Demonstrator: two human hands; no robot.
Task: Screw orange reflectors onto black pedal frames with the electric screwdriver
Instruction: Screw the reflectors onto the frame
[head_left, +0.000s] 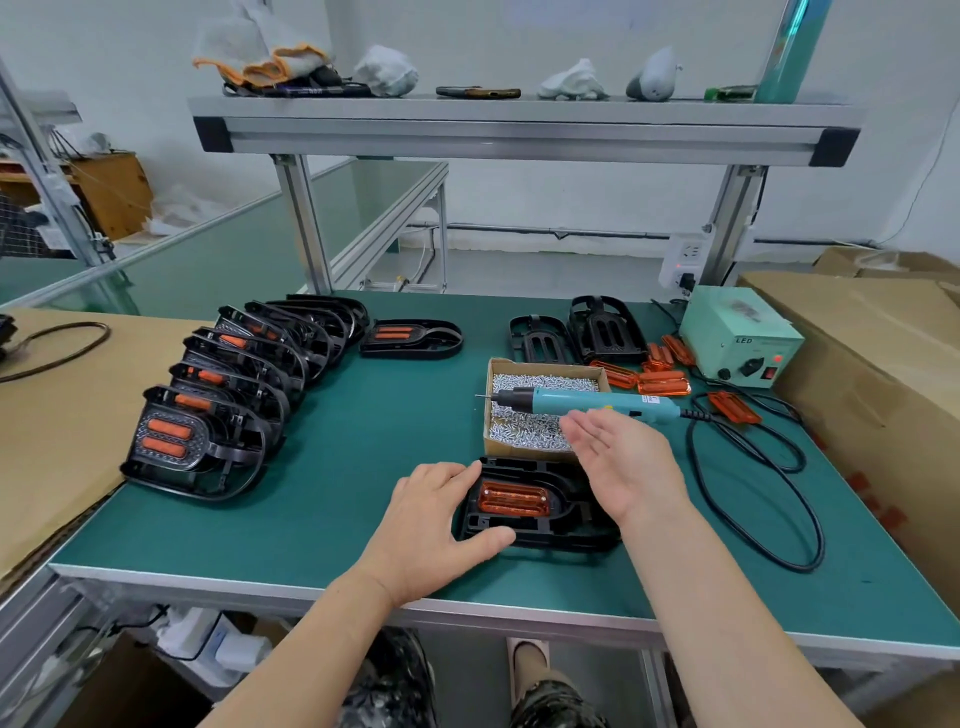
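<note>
A black pedal frame (550, 525) lies on the green mat near the front edge, with an orange reflector (514, 500) seated in it. My left hand (436, 525) grips the frame's left end, thumb at the near edge and fingers at the far edge. My right hand (623, 462) hovers open above the frame's right side, palm facing left, holding nothing. The teal electric screwdriver (587, 402) lies across a cardboard box of screws (524, 431) just beyond my right hand.
A row of several finished pedals (228, 395) leans along the left, one more (413, 338) lying flat behind. Two bare frames (576, 332) and loose orange reflectors (654, 376) sit at the back right beside a green power supply (737, 338). The black cable (753, 499) loops at right.
</note>
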